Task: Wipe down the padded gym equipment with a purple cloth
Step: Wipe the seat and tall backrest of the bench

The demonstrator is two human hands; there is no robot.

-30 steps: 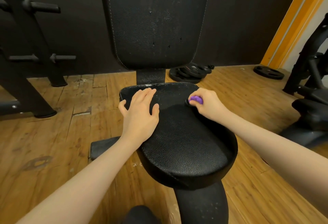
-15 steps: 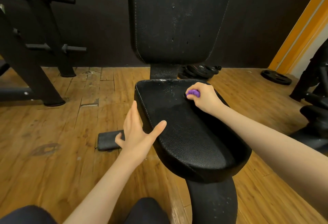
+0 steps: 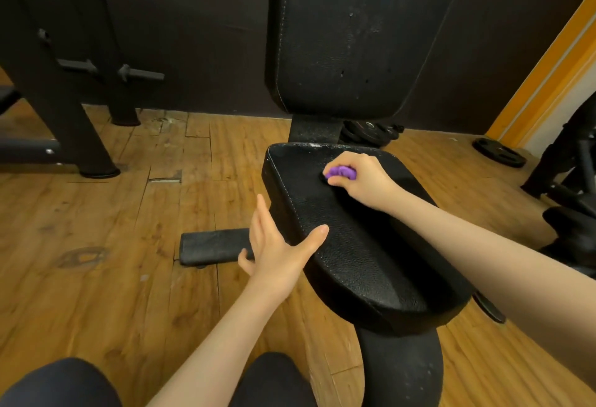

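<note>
Near the seat pad's [image 3: 354, 245] rear edge, the soft, bunched purple cloth [image 3: 341, 172] is pinched by the right hand [image 3: 358, 177]; the pad's side is braced by the flat-fingered left hand [image 3: 277, 251].

- Your left hand [image 3: 280, 247] is open, fingers straight, thumb spread wide, forearm reaching forward.
- Your right hand [image 3: 356, 177] is curled, knuckles up, fingers pinched closed, forearm extended from the right.

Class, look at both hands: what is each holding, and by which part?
Right hand grips the bunched purple cloth; left hand holds nothing.
</note>
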